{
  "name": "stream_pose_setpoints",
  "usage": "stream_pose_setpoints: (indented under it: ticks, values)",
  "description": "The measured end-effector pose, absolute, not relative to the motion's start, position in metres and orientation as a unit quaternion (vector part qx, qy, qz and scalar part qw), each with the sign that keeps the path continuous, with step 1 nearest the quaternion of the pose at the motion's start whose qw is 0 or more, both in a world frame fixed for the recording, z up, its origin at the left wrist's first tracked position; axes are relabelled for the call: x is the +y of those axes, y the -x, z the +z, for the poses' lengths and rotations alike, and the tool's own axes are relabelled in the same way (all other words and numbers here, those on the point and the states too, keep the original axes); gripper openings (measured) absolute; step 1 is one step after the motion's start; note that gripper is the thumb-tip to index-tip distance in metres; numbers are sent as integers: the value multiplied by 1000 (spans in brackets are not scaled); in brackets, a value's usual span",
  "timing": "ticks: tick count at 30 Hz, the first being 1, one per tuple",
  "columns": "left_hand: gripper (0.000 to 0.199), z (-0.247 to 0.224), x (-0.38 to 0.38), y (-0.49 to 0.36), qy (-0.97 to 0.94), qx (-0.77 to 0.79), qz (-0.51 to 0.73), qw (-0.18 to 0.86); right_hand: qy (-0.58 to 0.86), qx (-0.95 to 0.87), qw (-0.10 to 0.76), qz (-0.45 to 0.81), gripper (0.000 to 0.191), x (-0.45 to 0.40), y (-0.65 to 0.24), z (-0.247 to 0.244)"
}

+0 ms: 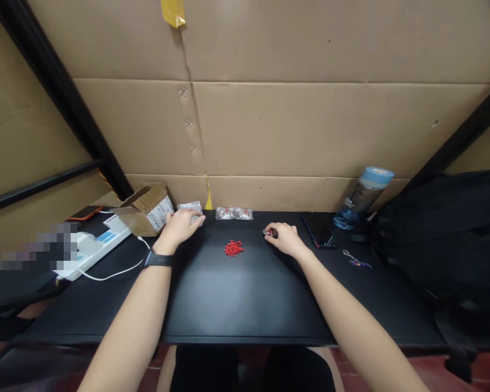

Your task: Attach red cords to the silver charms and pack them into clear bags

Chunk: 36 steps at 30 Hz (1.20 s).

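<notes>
My left hand (182, 226), with a dark watch on the wrist, is closed around a clear plastic packet (196, 218) at the back left of the black table (212, 305). Another clear packet (190, 206) lies just behind it. Farther right, my right hand (283, 238) has its fingers curled on a small round metallic and red item (270, 233). Between my hands lies a small pile of red pieces (233, 249). Two clear packets with round contents (234, 213) sit side by side behind the pile, near the cardboard wall.
An open cardboard box (147, 209), a white power strip (102, 247) and a cable (110, 276) are on the left. On the right are a phone (319, 230), a bottle (361, 198), a corded trinket (358, 262) and a black backpack (449, 234).
</notes>
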<state>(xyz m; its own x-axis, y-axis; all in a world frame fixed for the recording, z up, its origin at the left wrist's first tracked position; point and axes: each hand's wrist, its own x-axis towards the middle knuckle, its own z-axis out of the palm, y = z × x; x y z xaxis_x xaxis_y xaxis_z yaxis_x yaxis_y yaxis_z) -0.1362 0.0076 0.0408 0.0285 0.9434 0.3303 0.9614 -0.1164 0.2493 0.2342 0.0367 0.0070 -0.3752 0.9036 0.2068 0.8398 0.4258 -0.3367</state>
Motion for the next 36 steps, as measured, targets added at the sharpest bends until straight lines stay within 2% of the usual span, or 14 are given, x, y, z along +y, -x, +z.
stream_pose_setpoints:
  ticks: [4,11,17,20,23,26,30,34,36]
  values:
    - [33,46,-1,91,768,-577,-274,33,532,-810,203,139,11,39,-230,11]
    - [21,33,-17,35,840,-469,-269,-43,533,-792,236,181,42,41,-236,11]
    - [19,31,-21,18,837,-444,-301,-104,374,-760,388,363,41,29,-226,18]
    - [17,30,-23,9,816,-442,-350,-125,302,-721,422,459,48,14,-211,23]
    - [11,28,-24,3,798,-444,-387,-125,276,-701,439,489,51,1,-200,23]
    - [9,28,-26,2,798,-458,-379,-101,277,-707,435,484,50,-5,-197,24]
    - [10,31,-26,8,800,-488,-346,-54,302,-756,407,415,42,-5,-205,33]
    - [12,36,-19,25,805,-508,-304,-35,365,-803,385,272,30,7,-233,48]
    - [13,37,-16,35,820,-506,-264,-34,415,-826,334,185,28,16,-254,51]
